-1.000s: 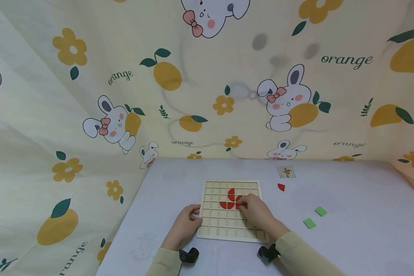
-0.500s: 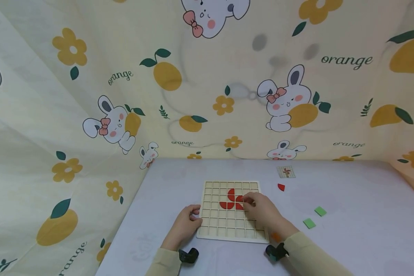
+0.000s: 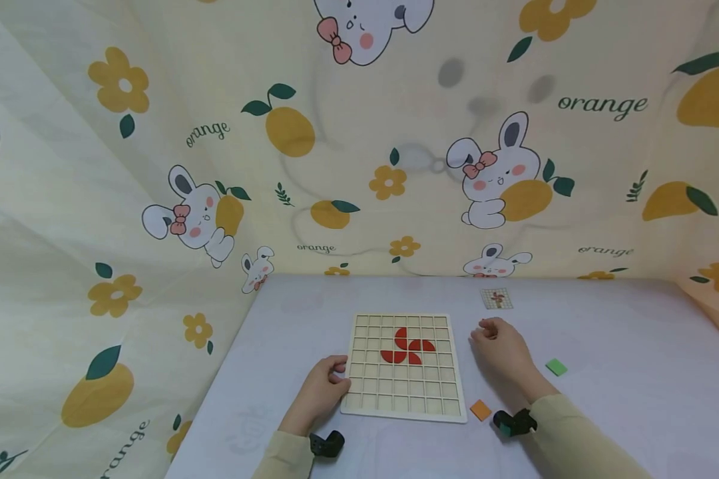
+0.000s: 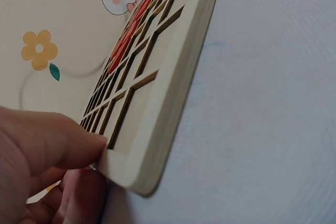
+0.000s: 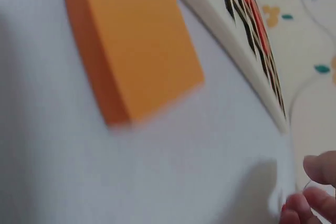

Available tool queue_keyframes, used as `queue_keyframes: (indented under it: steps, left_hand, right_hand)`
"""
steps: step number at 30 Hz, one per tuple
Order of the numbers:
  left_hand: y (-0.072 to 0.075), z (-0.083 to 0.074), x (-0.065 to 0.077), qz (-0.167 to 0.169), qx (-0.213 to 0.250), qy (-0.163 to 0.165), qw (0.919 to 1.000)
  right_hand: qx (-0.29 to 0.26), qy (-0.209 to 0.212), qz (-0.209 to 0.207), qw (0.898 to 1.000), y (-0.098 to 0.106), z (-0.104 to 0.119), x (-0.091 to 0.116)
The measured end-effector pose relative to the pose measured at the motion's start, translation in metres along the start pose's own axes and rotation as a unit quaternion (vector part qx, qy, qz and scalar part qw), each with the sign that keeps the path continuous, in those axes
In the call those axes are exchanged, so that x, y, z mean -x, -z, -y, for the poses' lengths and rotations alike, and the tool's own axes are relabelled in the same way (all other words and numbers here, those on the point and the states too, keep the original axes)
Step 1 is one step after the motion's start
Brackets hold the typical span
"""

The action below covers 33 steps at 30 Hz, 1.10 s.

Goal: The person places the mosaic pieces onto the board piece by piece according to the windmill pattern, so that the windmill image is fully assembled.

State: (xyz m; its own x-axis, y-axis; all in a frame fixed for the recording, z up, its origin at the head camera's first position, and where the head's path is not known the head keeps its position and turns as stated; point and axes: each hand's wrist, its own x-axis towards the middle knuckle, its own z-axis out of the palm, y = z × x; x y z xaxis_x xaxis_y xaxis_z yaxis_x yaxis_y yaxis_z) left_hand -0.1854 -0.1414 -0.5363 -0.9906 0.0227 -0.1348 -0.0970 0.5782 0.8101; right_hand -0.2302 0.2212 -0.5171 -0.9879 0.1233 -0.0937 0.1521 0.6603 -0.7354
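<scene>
Left hand (image 3: 319, 387) pinches the board (image 3: 398, 403) by its left edge, likely steadying it, red pieces (image 3: 395, 357) set near its middle; right hand (image 3: 506, 349) apart rightward, grip impossible to tell.

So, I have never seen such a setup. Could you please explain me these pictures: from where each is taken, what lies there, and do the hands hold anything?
There is no robot here; a person works bare-handed. The wide view comes from a camera on the head, the close ones from each wrist. On the white table lies a pale grid board with red pieces in its cells. To its right lie an orange tile, a green tile and a small patterned card. The left hand pinches the board's left edge. The right hand is off the board, to its right. A bit of red shows by it in the wrist view; whether it is held, I cannot tell.
</scene>
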Motion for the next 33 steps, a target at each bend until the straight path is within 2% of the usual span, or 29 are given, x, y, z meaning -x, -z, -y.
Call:
queue_keyframes:
  steps: [6,11,16,25,33]
  left_hand:
    - [-0.001,-0.003,0.000,0.003,0.003,0.002,1.0000]
    - [-0.001,-0.004,0.000,0.004,0.000,0.003,1.0000]
    - [0.001,-0.001,-0.001,0.003,-0.007,0.004,1.0000]
    - [0.000,0.001,-0.001,0.006,-0.003,0.006,1.0000]
    - [0.000,0.001,-0.001,0.007,-0.004,0.007,0.9999]
  right_hand:
    - [-0.017,-0.049,-0.017,0.999,0.014,-0.016,-0.012]
    - [0.000,-0.072,-0.017,0.997,0.018,-0.022,-0.021]
    - [0.019,-0.077,-0.016,0.997,0.015,-0.024,-0.026]
    - [0.045,-0.077,-0.044,0.995,0.010,-0.020,-0.025]
    - [0.059,-0.074,-0.021,0.995,0.015,-0.015,-0.026]
